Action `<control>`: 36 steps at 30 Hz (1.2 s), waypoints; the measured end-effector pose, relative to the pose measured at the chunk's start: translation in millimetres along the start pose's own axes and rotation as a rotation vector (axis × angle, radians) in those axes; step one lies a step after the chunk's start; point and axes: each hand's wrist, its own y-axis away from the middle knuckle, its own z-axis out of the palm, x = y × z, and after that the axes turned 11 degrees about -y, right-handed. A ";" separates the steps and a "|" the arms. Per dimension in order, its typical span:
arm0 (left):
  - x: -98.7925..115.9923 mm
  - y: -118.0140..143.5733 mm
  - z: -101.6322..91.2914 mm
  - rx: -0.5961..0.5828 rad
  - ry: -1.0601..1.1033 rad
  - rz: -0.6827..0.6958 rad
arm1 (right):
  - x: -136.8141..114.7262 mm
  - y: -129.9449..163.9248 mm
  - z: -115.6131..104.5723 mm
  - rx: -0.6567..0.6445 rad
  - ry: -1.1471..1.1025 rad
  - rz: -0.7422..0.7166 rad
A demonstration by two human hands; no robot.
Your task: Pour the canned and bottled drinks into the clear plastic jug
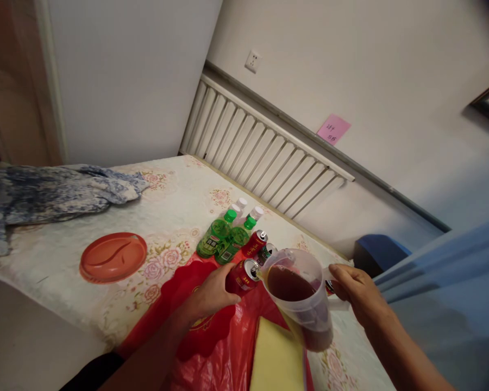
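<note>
Forearms: the bare right forearm (407,353) enters from the lower right of the frame, the left forearm (167,336) from the lower left.
Pitcher: a translucent plastic pitcher (305,317), right of the frame's centre, is tilted, with dark brown liquid (289,285) inside.
Right hand: the right hand (352,282) has its fingers clenched on the pitcher's handle.
Left hand: the left hand (217,288) has its fingers grasping the side of an opened red metal drink can (237,279).
Spout: it meets the can's top; whether they touch, I cannot tell.
Bottles: two green-capped plastic bottles of green drink (224,241) stand just above the held can in the frame, two white-capped bottles (248,209) behind them.
Other cans: a second red can (254,244) and a dark can (264,254) stand between bottles and pitcher.
Lower centre: a red scalloped-edged flat piece (187,296), shiny red plastic sheeting (224,353) and a yellow rectangular pad (277,353).
Worktop: the pale floral worktop (175,184) bears an orange oval dish (114,258), left of the frame's centre.
</note>
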 end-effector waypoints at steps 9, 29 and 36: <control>-2.2 -0.1 1.0 -0.007 0.014 0.006 | -5.5 1.5 3.1 0.012 -0.010 0.010; -6.0 -2.3 3.7 -0.001 0.008 0.008 | -2.0 -0.8 1.6 0.004 -0.011 -0.004; -7.1 -3.3 5.2 0.007 0.003 0.019 | -3.3 0.7 1.8 -0.005 -0.011 0.022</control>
